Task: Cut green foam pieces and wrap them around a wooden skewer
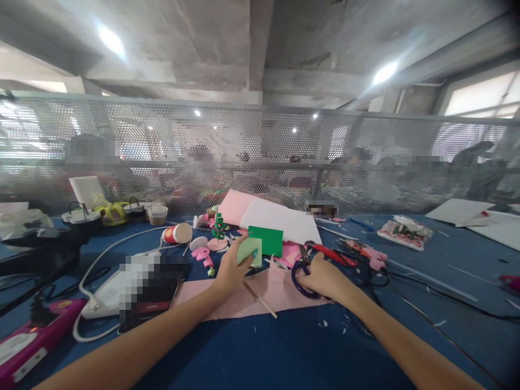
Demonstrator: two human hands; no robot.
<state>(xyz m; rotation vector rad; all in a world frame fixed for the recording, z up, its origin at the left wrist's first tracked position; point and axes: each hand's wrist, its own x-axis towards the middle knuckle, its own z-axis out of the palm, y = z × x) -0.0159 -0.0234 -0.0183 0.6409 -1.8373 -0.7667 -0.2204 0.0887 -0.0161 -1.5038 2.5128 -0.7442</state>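
My left hand [231, 268] pinches a small pale green sheet [254, 247] between thumb and fingers. Just behind that sheet stands a darker green rectangle [271, 242]; whether my fingers touch it too, I cannot tell. A pair of scissors with dark blue handles [296, 280] is in my right hand [325, 277], its fingers closed at the loops and the blades directed away from me. Under both hands lies a strip of pink sheet [244, 307], with a thin wooden stick [263, 302] across it. White [280, 219] and pink sheets [233, 208] are piled behind.
Pink curled pieces [202, 255], a green spiral [218, 223] and a red-and-white roll [177, 233] lie left of centre. To the right are a pink glue gun [371, 254], red-handled pliers [335, 254] and cables. A magenta power strip [44, 336] sits at left. Perforated metal panel [260, 135] behind.
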